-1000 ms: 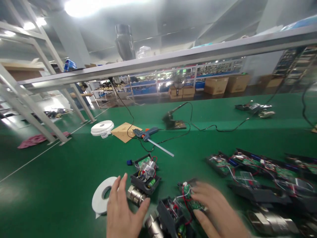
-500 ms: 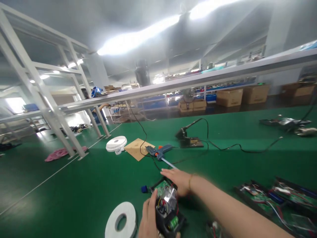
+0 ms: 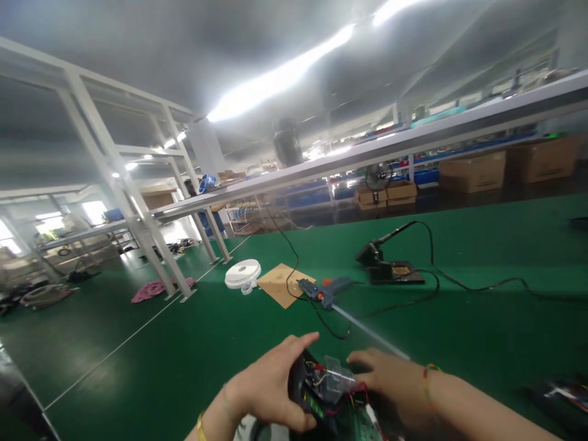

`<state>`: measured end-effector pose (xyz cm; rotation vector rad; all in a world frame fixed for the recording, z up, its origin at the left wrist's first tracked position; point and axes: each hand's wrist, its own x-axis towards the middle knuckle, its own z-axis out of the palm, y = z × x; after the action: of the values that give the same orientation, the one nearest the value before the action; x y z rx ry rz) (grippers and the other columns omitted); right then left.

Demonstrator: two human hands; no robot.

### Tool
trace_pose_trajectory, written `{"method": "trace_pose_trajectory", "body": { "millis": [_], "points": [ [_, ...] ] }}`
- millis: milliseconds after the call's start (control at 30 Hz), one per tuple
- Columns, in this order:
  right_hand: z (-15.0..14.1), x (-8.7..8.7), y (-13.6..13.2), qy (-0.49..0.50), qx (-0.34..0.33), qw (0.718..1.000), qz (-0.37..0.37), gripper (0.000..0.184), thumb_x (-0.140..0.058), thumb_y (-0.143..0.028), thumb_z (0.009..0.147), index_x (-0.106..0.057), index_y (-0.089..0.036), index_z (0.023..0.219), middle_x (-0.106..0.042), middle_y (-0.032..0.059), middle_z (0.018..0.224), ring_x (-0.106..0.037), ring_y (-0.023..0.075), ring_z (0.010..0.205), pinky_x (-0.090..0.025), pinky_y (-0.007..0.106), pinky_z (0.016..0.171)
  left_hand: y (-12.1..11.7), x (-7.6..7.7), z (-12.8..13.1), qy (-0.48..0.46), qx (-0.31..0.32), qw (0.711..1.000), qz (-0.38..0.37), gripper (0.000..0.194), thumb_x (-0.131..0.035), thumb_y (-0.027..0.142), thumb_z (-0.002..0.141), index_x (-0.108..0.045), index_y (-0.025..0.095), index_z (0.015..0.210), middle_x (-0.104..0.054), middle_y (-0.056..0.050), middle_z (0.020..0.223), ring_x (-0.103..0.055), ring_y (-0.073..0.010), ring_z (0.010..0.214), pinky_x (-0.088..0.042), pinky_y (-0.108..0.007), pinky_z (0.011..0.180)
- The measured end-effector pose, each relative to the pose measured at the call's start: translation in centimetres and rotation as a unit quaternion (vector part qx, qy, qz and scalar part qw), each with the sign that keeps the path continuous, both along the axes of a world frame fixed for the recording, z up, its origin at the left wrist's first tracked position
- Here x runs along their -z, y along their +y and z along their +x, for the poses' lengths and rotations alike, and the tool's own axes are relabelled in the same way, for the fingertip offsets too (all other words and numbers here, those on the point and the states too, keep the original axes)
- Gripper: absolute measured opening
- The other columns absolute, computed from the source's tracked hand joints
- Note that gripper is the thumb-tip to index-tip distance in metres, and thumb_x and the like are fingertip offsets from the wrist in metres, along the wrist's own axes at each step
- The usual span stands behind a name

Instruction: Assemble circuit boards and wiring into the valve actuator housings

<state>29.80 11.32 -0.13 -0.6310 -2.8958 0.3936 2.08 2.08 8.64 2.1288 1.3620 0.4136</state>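
Observation:
An opened electronic device in a black casing [image 3: 298, 383] is near the bottom middle of the head view. Coloured wires, a clear plastic part [image 3: 339, 378] and a green circuit board [image 3: 365, 425] show inside it. My left hand [image 3: 271, 386] wraps round the casing's left side, thumb low and fingers over the top. On the other side, my right hand [image 3: 390, 376] has its curled fingers at the device's edge by the clear part; it is slightly blurred. A roll of white tape [image 3: 245, 427] lies partly hidden under my left wrist.
Beyond my hands lie a glue gun [image 3: 326, 293] with a long glue stick, a brown board [image 3: 283, 286] and white rolls [image 3: 242, 274]. A soldering iron stand [image 3: 390, 269] with a cable is farther right. More open electronics [image 3: 565, 398] lie at right; a shelf frame [image 3: 156, 245] stands left.
The view has swung left, so the bench things appear farther right. The device is turned, with its board now towards the lower right. My left hand has shifted up over the casing.

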Motion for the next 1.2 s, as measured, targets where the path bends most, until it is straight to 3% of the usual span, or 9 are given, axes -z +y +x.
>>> {"method": "trace_pose_trajectory", "body": {
  "millis": [167,367,533,667,733,800,933,1067,1200],
  "points": [
    [-0.9,0.4,0.9,0.016,-0.022,1.0,0.007,0.078,-0.073,-0.007,0.057,-0.067,-0.037,0.129,-0.073,0.003,0.119,-0.068,0.0252,0.1,-0.054,0.036,0.089,3.8,2.0,-1.1,0.063,0.04,0.997,0.017,0.109,-0.082,0.033,0.05,-0.042,0.021,0.151,-0.059,-0.014,0.135,-0.06,-0.0344,0.12,-0.045,-0.045,0.109],
    [-0.9,-0.4,1.3,-0.005,-0.035,0.999,-0.014,0.086,-0.063,0.003,0.064,-0.057,-0.034,0.141,-0.063,0.0,0.141,-0.058,0.0232,0.129,-0.034,0.042,0.118,5.1,3.4,-1.4,0.068,0.006,0.997,0.034,0.091,-0.07,0.016,0.059,-0.048,0.023,0.147,-0.047,-0.015,0.153,-0.042,-0.0348,0.143,-0.033,-0.051,0.119],
    [-0.8,-0.8,0.8,-0.024,-0.039,0.999,-0.01,0.084,-0.061,0.007,0.067,-0.055,-0.027,0.144,-0.056,0.0048,0.148,-0.05,0.0238,0.138,-0.024,0.047,0.123,1.3,4.2,-0.5,0.054,-0.055,0.99,0.119,0.076,-0.059,0.016,0.074,-0.045,0.02,0.148,-0.041,-0.015,0.157,-0.036,-0.0308,0.147,-0.028,-0.053,0.122],
    [-0.6,-0.8,0.6,-0.018,-0.028,0.999,-0.003,0.079,-0.06,0.005,0.071,-0.056,-0.026,0.143,-0.055,0.0056,0.148,-0.05,0.0251,0.138,-0.026,0.049,0.123,-4.0,8.7,1.7,0.051,-0.14,0.954,0.26,0.033,-0.055,0.035,0.092,-0.065,0.024,0.122,-0.068,-0.011,0.12,-0.065,-0.0272,0.113,-0.052,-0.043,0.101],
    [-0.5,-0.8,0.5,-0.011,-0.016,1.0,-0.003,0.078,-0.059,0.005,0.071,-0.057,-0.026,0.142,-0.057,0.0034,0.148,-0.051,0.024,0.137,-0.028,0.046,0.123,-5.9,11.5,3.1,0.074,-0.127,0.965,0.215,0.035,-0.061,0.038,0.09,-0.065,0.023,0.121,-0.073,-0.009,0.104,-0.071,-0.0263,0.093,-0.057,-0.036,0.084],
    [-0.3,-1.1,0.2,0.0,0.006,1.0,-0.003,0.069,-0.058,0.004,0.072,-0.064,-0.025,0.135,-0.065,0.0028,0.139,-0.058,0.0225,0.129,-0.034,0.042,0.12,-6.9,13.6,4.5,0.078,-0.119,0.979,0.146,0.045,-0.064,0.031,0.086,-0.061,0.021,0.13,-0.074,-0.012,0.108,-0.071,-0.0294,0.095,-0.056,-0.037,0.082],
    [0.3,-3.3,-1.4,0.054,0.104,0.993,0.019,0.048,-0.052,0.001,0.077,-0.072,-0.016,0.117,-0.075,0.0111,0.118,-0.065,0.0258,0.113,-0.047,0.044,0.106,-6.9,14.1,6.1,-0.08,-0.198,0.974,0.071,0.045,-0.059,0.023,0.084,-0.058,0.021,0.129,-0.073,-0.008,0.097,-0.069,-0.0253,0.084,-0.051,-0.035,0.079],
    [0.1,-6.2,-4.8,0.118,0.157,0.98,0.027,0.039,-0.047,-0.003,0.084,-0.07,-0.013,0.114,-0.073,0.0122,0.115,-0.063,0.0253,0.108,-0.049,0.041,0.098,-6.2,11.8,6.5,-0.377,-0.281,0.877,-0.101,0.048,-0.076,0.047,0.078,-0.059,0.017,0.112,-0.062,0.004,0.064,-0.057,-0.0136,0.055,-0.04,-0.023,0.054],
    [-0.9,-6.9,-7.6,0.098,0.11,0.989,-0.018,0.03,-0.058,-0.009,0.082,-0.071,-0.02,0.106,-0.076,0.0028,0.104,-0.067,0.0197,0.099,-0.051,0.03,0.09,-5.3,10.4,6.9,-0.487,-0.297,0.794,-0.212,0.062,-0.081,0.067,0.065,-0.06,0.014,0.091,-0.067,-0.002,0.064,-0.055,-0.0098,0.049,-0.036,-0.019,0.047]
  ]
}}
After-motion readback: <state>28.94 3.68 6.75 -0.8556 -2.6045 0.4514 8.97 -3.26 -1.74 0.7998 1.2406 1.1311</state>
